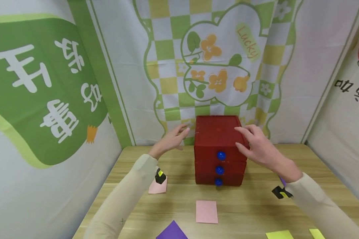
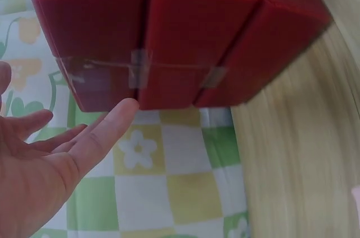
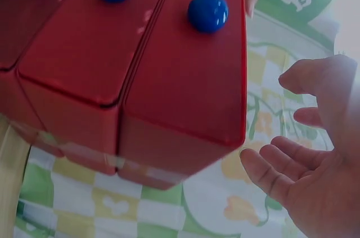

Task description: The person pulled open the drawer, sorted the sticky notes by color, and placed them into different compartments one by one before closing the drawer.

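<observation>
A red box of three stacked drawers (image 1: 218,132) stands at the back of the wooden table, a blue knob (image 1: 221,155) on each drawer front. To its left hovers my left hand (image 1: 173,138), fingers spread and relaxed, holding nothing. On the other side my right hand (image 1: 258,146) is raised by the box's upper right edge, thumb and fingers apart with nothing between them. The right wrist view shows that hand (image 3: 306,159) beside the top drawer. Clear tape (image 2: 139,69) runs along the drawers' side in the left wrist view.
Pink paper squares lie on the table, one in front of the box (image 1: 206,211) and one under the left wrist (image 1: 158,188). A purple paper (image 1: 172,231) and yellow papers (image 1: 279,235) lie at the near edge. A patterned curtain (image 1: 173,49) hangs close behind the box.
</observation>
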Available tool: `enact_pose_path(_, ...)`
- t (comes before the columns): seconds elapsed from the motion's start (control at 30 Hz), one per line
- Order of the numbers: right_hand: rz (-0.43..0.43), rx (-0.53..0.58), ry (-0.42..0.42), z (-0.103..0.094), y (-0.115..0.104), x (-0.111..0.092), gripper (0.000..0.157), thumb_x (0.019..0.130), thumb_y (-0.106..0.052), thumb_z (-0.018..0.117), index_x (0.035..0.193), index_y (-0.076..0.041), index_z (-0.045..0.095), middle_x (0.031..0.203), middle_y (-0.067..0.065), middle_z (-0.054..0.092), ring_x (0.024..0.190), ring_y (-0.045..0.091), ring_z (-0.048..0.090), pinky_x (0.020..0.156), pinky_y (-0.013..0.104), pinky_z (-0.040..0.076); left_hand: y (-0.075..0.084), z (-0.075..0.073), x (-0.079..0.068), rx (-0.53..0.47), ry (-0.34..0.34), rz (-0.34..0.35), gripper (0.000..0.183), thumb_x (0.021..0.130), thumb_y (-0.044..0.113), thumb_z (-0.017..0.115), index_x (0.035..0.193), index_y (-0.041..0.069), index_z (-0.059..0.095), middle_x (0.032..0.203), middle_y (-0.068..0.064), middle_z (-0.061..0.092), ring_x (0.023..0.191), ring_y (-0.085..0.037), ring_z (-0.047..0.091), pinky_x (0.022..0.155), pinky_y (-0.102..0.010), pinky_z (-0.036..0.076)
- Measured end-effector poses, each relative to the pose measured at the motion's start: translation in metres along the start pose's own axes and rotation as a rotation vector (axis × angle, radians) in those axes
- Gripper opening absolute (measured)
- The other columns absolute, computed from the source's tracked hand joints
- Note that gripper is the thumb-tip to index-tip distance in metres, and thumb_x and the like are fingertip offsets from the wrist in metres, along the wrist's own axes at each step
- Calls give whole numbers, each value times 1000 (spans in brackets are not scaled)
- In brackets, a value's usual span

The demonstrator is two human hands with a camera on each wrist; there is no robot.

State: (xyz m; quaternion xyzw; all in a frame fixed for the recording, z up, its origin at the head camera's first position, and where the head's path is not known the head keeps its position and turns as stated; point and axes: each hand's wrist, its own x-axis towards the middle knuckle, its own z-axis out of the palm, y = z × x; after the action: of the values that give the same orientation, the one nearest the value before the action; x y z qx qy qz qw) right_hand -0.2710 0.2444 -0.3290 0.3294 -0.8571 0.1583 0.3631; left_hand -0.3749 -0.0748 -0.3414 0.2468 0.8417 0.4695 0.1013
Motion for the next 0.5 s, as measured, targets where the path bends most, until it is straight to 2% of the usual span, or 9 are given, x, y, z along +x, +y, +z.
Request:
enact_pose_path(0.13, -32, -18, 10, 3, -9, 0, 50, 73, -16, 70, 119, -6, 52, 103, 14, 49, 90, 22, 45, 71, 34, 43, 2, 3, 2, -18, 13, -10, 56, 85, 60, 37, 135, 35, 27, 132, 0, 41, 114, -22, 48, 70, -35, 54)
enact_pose_path(0.23, -55, -24, 23, 6, -16, -3, 48, 72, -15, 70, 116, -6, 55, 105, 14, 50, 95, 24, 45, 74, 34, 44, 3, 7, 3, -64, 25, -9, 57, 86, 58, 38, 135, 31, 29, 134, 0, 39, 118, -23, 43, 69, -36, 54)
enact_pose_path(0.37, -85, -24, 23, 11, -26, -5, 45, 72, -14, 69, 114, -5, 56, 104, 13, 50, 97, 23, 45, 72, 31, 47, 4, 13, 5, -153, 28, -12, 57, 88, 51, 41, 135, 22, 30, 135, -5, 37, 120, -29, 40, 68, -39, 54)
enact_pose_path(0.5, -113, -33, 15, 18, -35, -7, 44, 71, -14, 70, 112, -5, 57, 103, 13, 51, 95, 23, 46, 68, 31, 49, 7, 19, 7, -218, 27, -22, 56, 89, 48, 42, 134, 18, 31, 134, -7, 37, 120, -32, 40, 70, -44, 53)
